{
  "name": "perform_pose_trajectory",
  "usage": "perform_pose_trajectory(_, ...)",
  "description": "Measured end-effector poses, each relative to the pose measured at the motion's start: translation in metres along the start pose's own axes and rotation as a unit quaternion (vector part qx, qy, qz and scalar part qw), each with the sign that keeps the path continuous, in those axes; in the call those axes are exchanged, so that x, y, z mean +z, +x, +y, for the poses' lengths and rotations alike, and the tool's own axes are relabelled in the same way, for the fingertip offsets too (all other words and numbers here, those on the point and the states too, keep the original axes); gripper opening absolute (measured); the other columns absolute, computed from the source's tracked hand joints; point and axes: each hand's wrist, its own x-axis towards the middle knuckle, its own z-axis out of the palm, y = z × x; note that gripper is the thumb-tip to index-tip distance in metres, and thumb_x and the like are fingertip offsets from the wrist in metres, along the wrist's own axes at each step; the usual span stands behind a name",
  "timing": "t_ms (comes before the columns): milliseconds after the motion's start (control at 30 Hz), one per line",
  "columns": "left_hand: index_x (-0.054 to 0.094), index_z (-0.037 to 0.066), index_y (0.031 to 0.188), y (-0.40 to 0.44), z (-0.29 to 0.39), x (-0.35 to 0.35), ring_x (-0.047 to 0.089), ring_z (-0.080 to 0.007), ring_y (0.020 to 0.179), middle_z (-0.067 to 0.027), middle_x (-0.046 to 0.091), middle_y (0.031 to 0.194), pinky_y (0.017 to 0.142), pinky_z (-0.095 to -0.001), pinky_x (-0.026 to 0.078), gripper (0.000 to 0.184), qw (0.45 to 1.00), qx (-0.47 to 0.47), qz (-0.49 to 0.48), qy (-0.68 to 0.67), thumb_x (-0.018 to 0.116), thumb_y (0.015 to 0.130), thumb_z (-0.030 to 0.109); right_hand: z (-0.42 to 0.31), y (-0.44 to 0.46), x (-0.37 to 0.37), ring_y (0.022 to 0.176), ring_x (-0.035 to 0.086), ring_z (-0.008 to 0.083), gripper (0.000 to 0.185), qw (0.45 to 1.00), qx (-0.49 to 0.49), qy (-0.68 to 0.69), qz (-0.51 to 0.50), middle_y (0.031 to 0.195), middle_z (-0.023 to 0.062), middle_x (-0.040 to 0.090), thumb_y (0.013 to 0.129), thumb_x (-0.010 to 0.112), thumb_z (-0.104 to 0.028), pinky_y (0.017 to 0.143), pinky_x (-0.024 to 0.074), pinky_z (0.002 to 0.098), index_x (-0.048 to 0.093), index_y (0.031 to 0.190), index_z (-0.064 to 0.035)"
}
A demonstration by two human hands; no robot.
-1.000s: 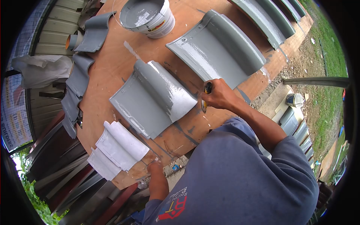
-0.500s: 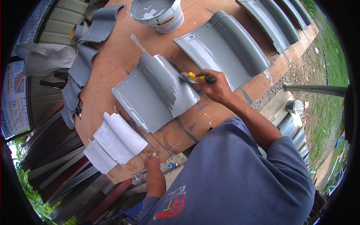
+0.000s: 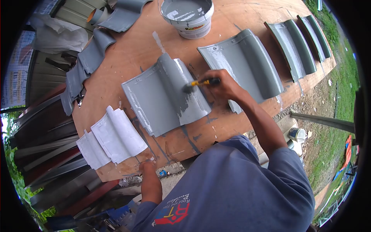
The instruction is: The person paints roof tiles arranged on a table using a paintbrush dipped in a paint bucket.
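My right hand (image 3: 224, 86) is closed around a paintbrush (image 3: 199, 82) with a yellow and black handle. Its blurred bristles rest on the raised curve of a partly grey roof tile (image 3: 152, 98), where a whitish patch still shows along the lower right. Down at the near edge of the wooden table (image 3: 220, 131), my left hand (image 3: 147, 168) touches the rim, its fingers mostly hidden. Close by it lie two overlapping white tiles (image 3: 119, 135). Beyond the brush, a bucket (image 3: 191, 29) of grey paint stands on the board.
Right of the brush is a larger grey tile (image 3: 243, 63), then more grey tiles (image 3: 291, 50) toward the far right corner. Several grey tiles (image 3: 96, 50) line the left edge. A small paint can (image 3: 297, 134) stands on the ground at right, near a metal bar (image 3: 322, 120).
The brush has moved up and left across the tile's curve, and grey now covers more of the whitish area. The camera view has shifted slightly; my left hand stays at the table edge.
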Motion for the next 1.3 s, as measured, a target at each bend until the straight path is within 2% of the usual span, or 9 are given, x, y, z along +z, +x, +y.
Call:
perform_pose_trajectory(133, 0.079, 0.009, 0.104, -0.041, 0.018, -0.020, 0.074, -0.0243, 0.092, -0.0102, 0.078, 0.110, 0.080, -0.0419, 0.059, 0.021, 0.986, 0.095, 0.013, 0.139, 0.082, 0.086, 0.021, 0.004, 0.068, 0.020, 0.093, 0.074, 0.0287, 0.023, 0.993, -0.032, -0.009, 0.109, 0.105, 0.0164, 0.077, 0.089, 0.075, 0.001, 0.084, 0.0572, 0.0378, 0.078, 0.111, -0.0023)
perform_pose_trajectory(200, 0.082, 0.019, 0.100, -0.029, 0.016, -0.012, 0.078, -0.0220, 0.097, -0.0020, 0.080, 0.111, 0.083, -0.0371, 0.063, 0.037, 0.993, -0.105, -0.019, -0.051, 0.084, 0.082, 0.051, 0.001, 0.083, 0.024, 0.093, 0.075, 0.0296, 0.023, 0.990, -0.038, -0.005, 0.136, 0.103, 0.0182, 0.077, 0.088, 0.076, 0.000, 0.082, 0.0574, 0.0382, 0.078, 0.111, -0.0023)
perform_pose_trajectory(300, 0.080, 0.014, 0.097, -0.037, 0.025, -0.015, 0.078, -0.0220, 0.090, -0.0038, 0.080, 0.109, 0.077, -0.0359, 0.064, 0.036, 0.993, -0.094, -0.021, 0.074, 0.090, 0.079, 0.044, 0.007, 0.089, 0.034, 0.092, 0.075, 0.0273, 0.022, 0.984, -0.040, 0.008, 0.174, 0.101, 0.0184, 0.078, 0.090, 0.075, -0.001, 0.082, 0.0576, 0.0373, 0.078, 0.111, -0.0007)
perform_pose_trajectory(433, 0.078, 0.011, 0.107, -0.102, 0.056, -0.051, 0.075, -0.0207, 0.098, -0.0083, 0.078, 0.114, 0.082, -0.0368, 0.061, 0.033, 0.992, -0.120, -0.036, 0.021, 0.082, 0.087, 0.037, 0.023, 0.082, 0.040, 0.082, 0.075, 0.0284, 0.022, 0.981, -0.040, 0.004, 0.188, 0.096, 0.0194, 0.078, 0.090, 0.076, -0.002, 0.076, 0.0576, 0.0374, 0.078, 0.112, -0.0016)
perform_pose_trajectory(467, 0.078, 0.012, 0.108, -0.076, 0.048, -0.037, 0.075, -0.0210, 0.101, -0.0084, 0.078, 0.116, 0.082, -0.0360, 0.061, 0.034, 0.990, -0.098, -0.055, 0.083, 0.077, 0.091, 0.041, 0.010, 0.081, 0.033, 0.083, 0.075, 0.0283, 0.020, 0.977, 0.084, 0.073, 0.182, 0.096, 0.0196, 0.079, 0.092, 0.076, -0.004, 0.078, 0.0582, 0.0370, 0.078, 0.112, 0.0000)
perform_pose_trajectory(633, 0.080, 0.015, 0.113, -0.060, 0.041, -0.033, 0.077, -0.0202, 0.103, -0.0035, 0.079, 0.117, 0.086, -0.0384, 0.063, 0.048, 0.932, 0.035, -0.084, 0.352, 0.077, 0.088, 0.057, 0.009, 0.079, 0.033, 0.087, 0.076, 0.0282, 0.020, 0.980, 0.026, 0.005, 0.198, 0.095, 0.0207, 0.078, 0.092, 0.075, -0.005, 0.079, 0.0583, 0.0376, 0.078, 0.110, 0.0019)
perform_pose_trajectory(800, 0.080, 0.016, 0.116, -0.050, 0.036, -0.022, 0.076, -0.0206, 0.107, -0.0044, 0.078, 0.121, 0.089, -0.0382, 0.063, 0.053, 0.960, -0.022, -0.080, 0.269, 0.081, 0.083, 0.058, 0.019, 0.075, 0.038, 0.086, 0.075, 0.0299, 0.019, 0.974, -0.027, 0.005, 0.225, 0.095, 0.0196, 0.076, 0.089, 0.077, -0.002, 0.077, 0.0574, 0.0392, 0.078, 0.108, 0.0004)
perform_pose_trajectory(900, 0.080, 0.016, 0.118, -0.023, 0.026, -0.003, 0.076, -0.0208, 0.110, -0.0050, 0.077, 0.124, 0.091, -0.0380, 0.062, 0.057, 0.974, -0.083, -0.089, 0.189, 0.084, 0.081, 0.059, 0.015, 0.046, 0.036, 0.086, 0.074, 0.0329, 0.018, 0.984, -0.102, -0.054, 0.139, 0.098, 0.0182, 0.074, 0.087, 0.078, 0.000, 0.075, 0.0568, 0.0395, 0.078, 0.106, -0.0009)
perform_pose_trajectory(1300, 0.077, 0.017, 0.125, -0.056, 0.034, -0.023, 0.075, -0.0236, 0.112, -0.0077, 0.075, 0.132, 0.095, -0.0391, 0.062, 0.067, 0.984, -0.165, -0.058, -0.017, 0.096, 0.070, 0.050, -0.053, -0.056, -0.018, 0.092, 0.076, 0.0315, 0.025, 0.972, 0.068, -0.063, -0.217, 0.106, 0.0191, 0.078, 0.084, 0.081, 0.002, 0.082, 0.0604, 0.0399, 0.079, 0.109, -0.0011)
